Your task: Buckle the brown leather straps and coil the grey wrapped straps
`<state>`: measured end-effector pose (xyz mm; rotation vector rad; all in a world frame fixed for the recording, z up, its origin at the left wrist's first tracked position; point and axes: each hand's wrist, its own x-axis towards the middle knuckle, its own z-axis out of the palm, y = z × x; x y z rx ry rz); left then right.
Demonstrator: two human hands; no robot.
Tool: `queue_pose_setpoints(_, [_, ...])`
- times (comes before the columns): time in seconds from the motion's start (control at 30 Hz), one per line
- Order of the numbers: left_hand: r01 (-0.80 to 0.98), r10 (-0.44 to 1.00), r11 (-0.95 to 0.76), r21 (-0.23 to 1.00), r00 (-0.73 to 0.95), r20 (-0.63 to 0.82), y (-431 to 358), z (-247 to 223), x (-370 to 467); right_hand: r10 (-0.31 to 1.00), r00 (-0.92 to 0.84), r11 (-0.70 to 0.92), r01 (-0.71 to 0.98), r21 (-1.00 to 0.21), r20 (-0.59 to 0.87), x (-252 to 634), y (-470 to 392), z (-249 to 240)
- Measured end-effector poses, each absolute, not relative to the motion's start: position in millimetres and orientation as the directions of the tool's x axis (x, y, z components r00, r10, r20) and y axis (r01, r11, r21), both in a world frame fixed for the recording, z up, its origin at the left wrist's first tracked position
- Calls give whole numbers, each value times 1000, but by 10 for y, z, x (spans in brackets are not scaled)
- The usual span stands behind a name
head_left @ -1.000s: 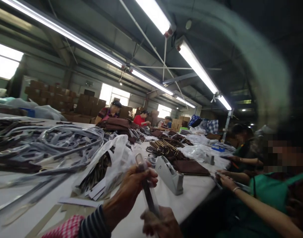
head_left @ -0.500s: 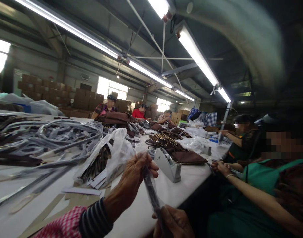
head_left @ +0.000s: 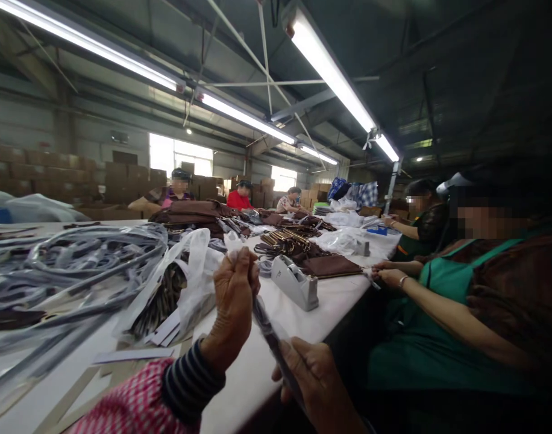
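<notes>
A dark strap in clear plastic wrap (head_left: pixel 267 328) slants down between my two hands over the table's front edge. My left hand (head_left: pixel 234 301), in a striped cuff, is closed round its upper end, and a bit of whitish plastic sticks up above the fingers. Lower down, my right hand (head_left: pixel 314 377) grips the strap between thumb and fingers. The strap's lower end is hidden by that hand. Just beyond my hands stands a grey tape dispenser (head_left: pixel 295 283). Left of my left hand lies a white plastic bag (head_left: pixel 203 271) full of thin dark strips.
Wrapped straps (head_left: pixel 99 253) are heaped on the left of the white table (head_left: pixel 246 386). Brown bags (head_left: pixel 332 265) and gold-coloured metal bars (head_left: pixel 287 238) lie farther back. Close on my right sits a co-worker in a green apron (head_left: pixel 445 325); several others sit around the table.
My left hand has closed from spread fingers into a fist round the strap's upper end. My right hand has come up more into view along the strap. The camera has turned slightly right.
</notes>
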<state>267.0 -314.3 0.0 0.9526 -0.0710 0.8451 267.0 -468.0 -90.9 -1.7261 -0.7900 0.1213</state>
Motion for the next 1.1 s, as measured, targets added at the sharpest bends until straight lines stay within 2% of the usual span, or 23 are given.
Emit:
queue_pose_setpoints(0.13, [-606, 521, 420, 675, 770, 368, -3470, 74, 2743, 478, 811, -15, 392, -920, 338, 2748, -4601, -727])
queue_pose_setpoints(0.27, [-502, 428, 494, 710, 851, 304, -3551, -57, 2737, 546, 790, 90, 275, -957, 278, 2903, -4725, -741])
queue_pose_setpoints(0.33, [-426, 375, 431, 795, 886, 271, -3453, -155, 2689, 554, 776, 87, 305, -948, 301, 2986, -4902, -783])
queue_pose_setpoints(0.43, [-255, 314, 298, 920, 936, 158, -3164, -296, 2556, 552, 762, -19, 417, -909, 338, 3114, -5254, -791])
queue_pose_setpoints(0.57, [-116, 324, 173, 978, 945, 55, -2719, -428, 2345, 629, 721, -178, 497, -849, 290, 3225, -5624, -672])
queue_pose_setpoints(0.63, [-61, 167, 74, 995, 985, 48, -2565, -450, 2252, 696, 672, -222, 538, -814, 254, 3225, -5685, -581])
queue_pose_setpoints(0.77, [12, -319, -99, 995, 947, -43, -2433, -354, 2107, 781, 572, -239, 645, -726, 251, 3163, -5604, -408])
queue_pose_setpoints(0.83, [18, -441, -151, 988, 894, -83, -2384, -250, 2066, 808, 537, -229, 667, -709, 244, 3134, -5535, -337])
queue_pose_setpoints(0.93, [20, -482, -185, 982, 869, -109, -2220, -90, 2039, 830, 516, -223, 653, -724, 210, 3120, -5471, -250])
queue_pose_setpoints(1.1, [-53, -464, -180, 982, 885, -37, -1883, 81, 1999, 832, 523, -203, 602, -772, 188, 3147, -5434, -190])
